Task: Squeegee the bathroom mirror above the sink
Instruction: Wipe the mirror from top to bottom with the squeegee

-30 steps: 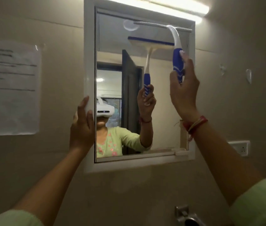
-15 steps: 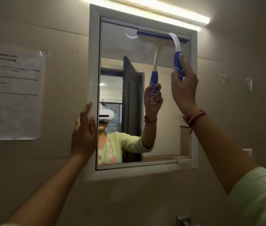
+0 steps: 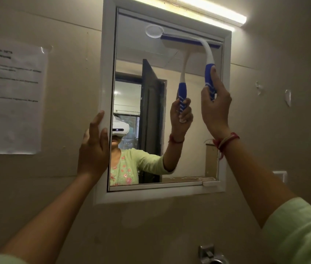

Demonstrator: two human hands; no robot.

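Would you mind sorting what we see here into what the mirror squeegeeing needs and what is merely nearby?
Part of the job:
- squeegee, gripped by the right hand
- mirror
- left hand, braced on the mirror frame

Merely nearby:
- paper notice on the wall
- light bar
- wall socket
- metal fixture

Both arms raised, left hand (image 3: 93, 149) flat — fingers extended, right hand (image 3: 215, 109) curled closed

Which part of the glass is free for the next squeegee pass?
Free: the mirror glass below the squeegee, between the left hand on the frame and the right hand. Crowded: the top right, blade under the frame.
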